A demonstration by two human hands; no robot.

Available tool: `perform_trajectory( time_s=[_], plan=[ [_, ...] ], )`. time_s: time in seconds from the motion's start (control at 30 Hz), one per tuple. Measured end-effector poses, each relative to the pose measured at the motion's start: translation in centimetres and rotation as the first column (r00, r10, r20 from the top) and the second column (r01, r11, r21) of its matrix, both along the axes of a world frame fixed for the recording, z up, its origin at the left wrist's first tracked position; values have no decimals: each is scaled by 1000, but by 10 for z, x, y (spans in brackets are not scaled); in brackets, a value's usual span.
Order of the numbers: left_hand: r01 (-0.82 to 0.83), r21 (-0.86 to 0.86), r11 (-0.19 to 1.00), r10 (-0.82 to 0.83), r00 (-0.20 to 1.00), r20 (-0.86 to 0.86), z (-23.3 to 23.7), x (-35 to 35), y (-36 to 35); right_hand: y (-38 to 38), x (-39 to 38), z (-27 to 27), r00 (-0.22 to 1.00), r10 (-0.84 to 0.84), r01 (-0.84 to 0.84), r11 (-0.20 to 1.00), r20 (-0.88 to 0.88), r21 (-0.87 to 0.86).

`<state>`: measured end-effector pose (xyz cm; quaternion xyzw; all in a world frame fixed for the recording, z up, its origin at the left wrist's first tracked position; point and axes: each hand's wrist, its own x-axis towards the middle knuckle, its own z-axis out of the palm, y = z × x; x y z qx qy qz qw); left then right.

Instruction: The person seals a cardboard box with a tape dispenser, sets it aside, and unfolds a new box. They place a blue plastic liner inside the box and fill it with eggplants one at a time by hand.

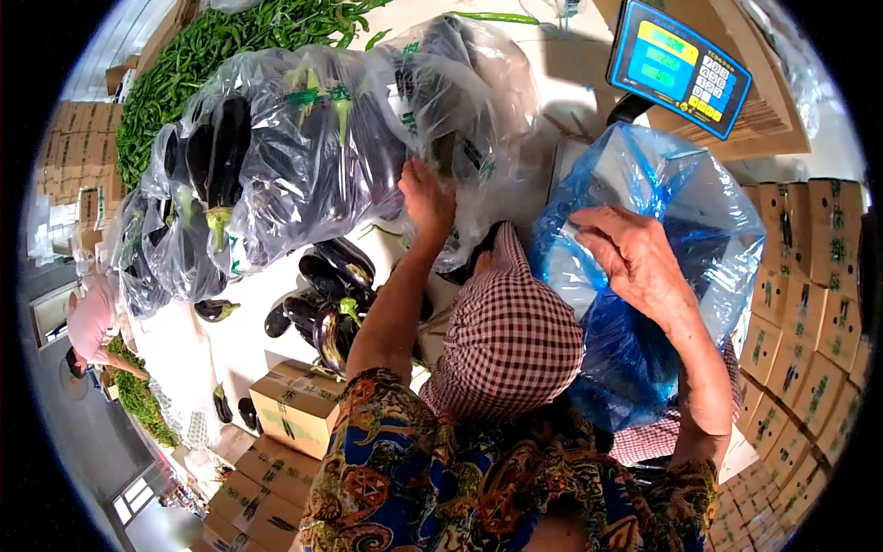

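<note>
Well, biggest first: a pale surface (pixel 267 340) runs under most of the left half, and stacked cartons (pixel 805 294) fill the right edge. On the pale surface lies a long row of clear plastic bags (pixel 294 156), several plainly holding dark eggplants, with green print on the film. The blue bag (pixel 635 340) comes next, a see-through one lying to the right of the checked cap (pixel 510 345), its upper part spread wide and crinkled. Beyond the clear bags sits a heap of green peppers (pixel 152 120).

Smaller than those, the scale display (pixel 681 69) stands tilted at the upper right, just past the blue bag; its digits are too blurred to read surely. Loose eggplants (pixel 336 304) lie piled between the clear bags and the left forearm, and a closed carton (pixel 294 405) is near them, lower down. Off at the far left, a co-worker in pink (pixel 92 322) leans with one arm out over more greens.

Then the hands. The left hand (pixel 429 201) is at the near side of the clear bags, fingers curled against the film; whether they pinch it, I can't tell. The right hand (pixel 630 258) is over the spread part of the blue bag, fingers bent and thumb drawn in toward them, and I can't tell whether any plastic is caught between.
</note>
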<state>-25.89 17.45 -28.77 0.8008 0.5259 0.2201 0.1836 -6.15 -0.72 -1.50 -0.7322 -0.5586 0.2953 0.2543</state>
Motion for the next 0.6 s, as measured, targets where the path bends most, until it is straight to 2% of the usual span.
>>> perform_trajectory(
  time_s=[0.07, 0.13, 0.17, 0.23, 0.27, 0.3, 0.33, 0.37, 0.4, 0.43, 0.5, 0.57, 0.6],
  plan=[
    [-28, -228, 973, 21, 999, -33, -10, 3, 6, 9, -1, -6, 998, 8, -8, 1000, -57, 15],
    [-111, -517, 849, 111, 993, -32, -31, -3, 2, 15, -3, -19, 993, 12, -13, 1000, -120, -6],
    [-187, -429, 884, 190, 981, -36, -35, -3, -6, 17, -5, -31, 989, 9, -13, 1000, -151, -27],
    [-67, -480, 875, 19, 994, -104, -43, -13, 0, 24, -7, -49, 983, 32, -41, 998, -183, -42],
    [-2, -509, 861, -75, 988, -132, -41, -14, 2, 25, -9, -57, 982, 72, -71, 997, -173, 16],
    [-35, -464, 885, 65, 997, 49, -38, -14, -9, 26, -10, -66, 981, 109, -98, 993, -160, 72],
    [82, -438, 895, -17, 988, 151, -17, -10, -8, 28, -11, -70, 979, 140, -122, 985, -145, 125],
    [197, -403, 894, -101, 964, 246, -1, -12, -6, 32, -13, -65, 976, 117, -119, 993, -182, 0],
    [304, -356, 884, -183, 925, 334, 20, -17, -3, 34, -17, -68, 980, 77, -80, 997, -182, -7],
    [356, -322, 877, -261, 917, 301, 64, -20, 0, 39, -19, -72, 983, 44, -46, 999, -181, -9],
    [390, -448, 805, -266, 911, 316, 85, -47, 0, 53, -20, -83, 982, -57, 56, 998, -182, -9],
    [566, -321, 759, -513, 824, 240, 128, -66, -9, 65, -23, -101, 960, -202, 200, 979, -194, -30],
    [646, -282, 709, -620, 762, 188, 136, -76, -16, 72, -24, -109, 912, -267, 243, 963, -310, -115]
  ],
)
